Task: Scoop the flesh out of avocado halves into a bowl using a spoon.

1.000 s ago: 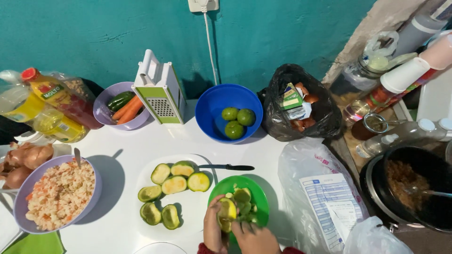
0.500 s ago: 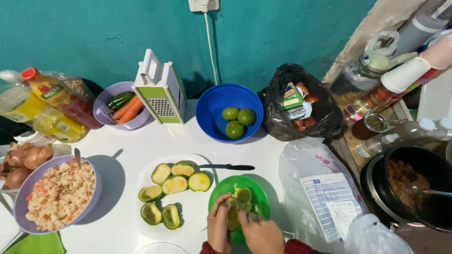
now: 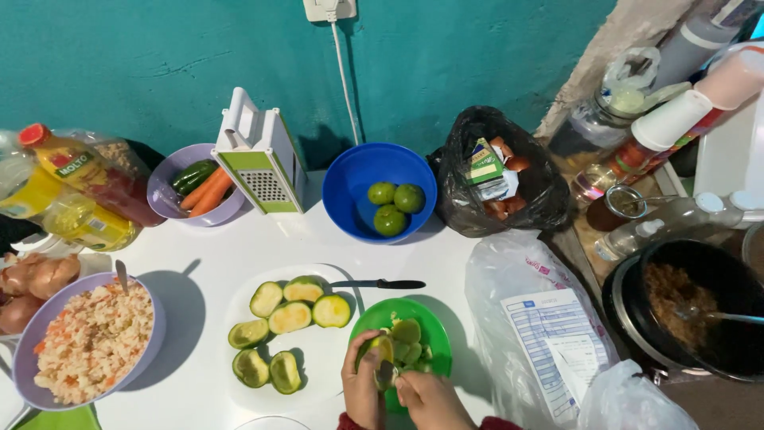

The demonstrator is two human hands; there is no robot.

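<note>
My left hand (image 3: 362, 390) grips a cut lime half (image 3: 377, 348) over the near edge of a green bowl (image 3: 432, 321) that holds several squeezed lime halves. My right hand (image 3: 430, 400) is closed just beside it, fingertips touching the same lime half. To the left, a white plate (image 3: 322, 358) carries several more lime halves (image 3: 290, 317), cut side up. A black-handled knife (image 3: 380, 284) rests across the plate's far edge. A blue bowl (image 3: 360, 185) behind holds three whole limes (image 3: 393, 205).
A purple bowl of chopped food (image 3: 89, 338) sits at left, onions (image 3: 36, 279) and oil bottles (image 3: 68, 191) behind it. A box grater (image 3: 259, 155), a bowl of carrots (image 3: 197, 191), a black bag (image 3: 493, 171), a clear plastic bag with paper (image 3: 541, 318) and a dark pot (image 3: 688, 306) surround the work spot.
Both hands have stayed over the green bowl's near side, shifting slightly toward me while working the lime half. Nothing else has moved.
</note>
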